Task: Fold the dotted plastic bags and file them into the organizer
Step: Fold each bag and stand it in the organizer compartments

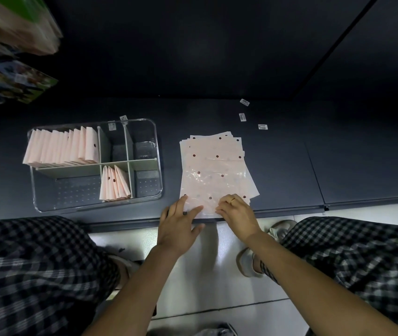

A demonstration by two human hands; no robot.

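A stack of flat pink dotted plastic bags lies on the dark shelf, its near edge at the shelf front. My left hand rests with straight fingers on the stack's near left corner. My right hand, wearing a ring, has its fingers curled at the near right edge, pinching the top bag. Left of the stack stands a clear organizer with grey dividers. Its back left compartment holds a row of folded bags; a front middle compartment holds a few more folded bags.
Three small barcode stickers lie on the shelf behind the stack. Packaged goods hang at the upper left. My knees in checked trousers flank the white floor below the shelf edge.
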